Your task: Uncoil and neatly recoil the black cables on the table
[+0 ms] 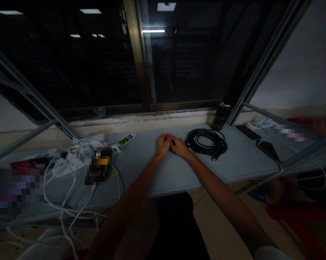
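Observation:
My left hand (163, 144) and my right hand (178, 147) meet over the middle of the grey tabletop (163, 180), with their fingertips touching. The fingers of both are bent and closed. Whether anything small lies between them is too dark to tell. Just right of my right hand rests a coiled black cable (206, 141), its loose end and plug lying toward the front. Behind the coil a dark bottle (221, 115) stands upright against the window ledge.
Tangled white cables (68, 180) and a white power strip (81, 148) crowd the left. A small label card (127, 138) lies near the back. Phones (268, 150) sit at right beyond a metal post. Another person's hand (322, 127) shows at the far right, near a red stool (295, 213).

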A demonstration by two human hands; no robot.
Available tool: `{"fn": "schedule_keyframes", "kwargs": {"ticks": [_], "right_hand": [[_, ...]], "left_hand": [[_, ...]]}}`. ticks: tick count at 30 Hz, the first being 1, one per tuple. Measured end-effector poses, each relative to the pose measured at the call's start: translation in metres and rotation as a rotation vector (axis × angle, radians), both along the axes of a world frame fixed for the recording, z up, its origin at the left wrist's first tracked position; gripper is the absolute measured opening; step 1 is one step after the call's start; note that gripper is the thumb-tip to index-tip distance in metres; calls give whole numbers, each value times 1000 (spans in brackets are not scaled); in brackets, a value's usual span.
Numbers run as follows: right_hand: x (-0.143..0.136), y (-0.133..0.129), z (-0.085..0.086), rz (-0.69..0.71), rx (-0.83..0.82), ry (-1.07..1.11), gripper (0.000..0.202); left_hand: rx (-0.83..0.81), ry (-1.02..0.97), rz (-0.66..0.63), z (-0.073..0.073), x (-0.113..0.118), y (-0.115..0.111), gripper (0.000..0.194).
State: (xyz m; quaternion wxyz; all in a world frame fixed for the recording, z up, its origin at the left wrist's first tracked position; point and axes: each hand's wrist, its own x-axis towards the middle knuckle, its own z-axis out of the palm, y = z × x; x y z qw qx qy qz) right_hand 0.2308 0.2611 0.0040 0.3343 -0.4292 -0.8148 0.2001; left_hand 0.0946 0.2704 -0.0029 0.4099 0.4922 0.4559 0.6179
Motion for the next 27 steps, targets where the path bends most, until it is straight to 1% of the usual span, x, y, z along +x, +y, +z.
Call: {"fn": "schedule_keyframes", "kwargs": {"ticks": [3,8,13,18,27], "right_hand": [[0,2,0,15,12,32,22],[3,-1,3,13,30,58,14],[6,-7,5,-2,46,72,18],[7,-9,5,-15,56,67,17],[9,-8,5,-20,63,57,15]], "left_hand": [[1,-3,-8,0,0,1,8],[4,-5,-30,2,0,-3,9],[27,-2,-35,4,4,-9,7],[42,5,-32,5,5,-10,4],[46,42,-25,6,6,-12,9]]}}
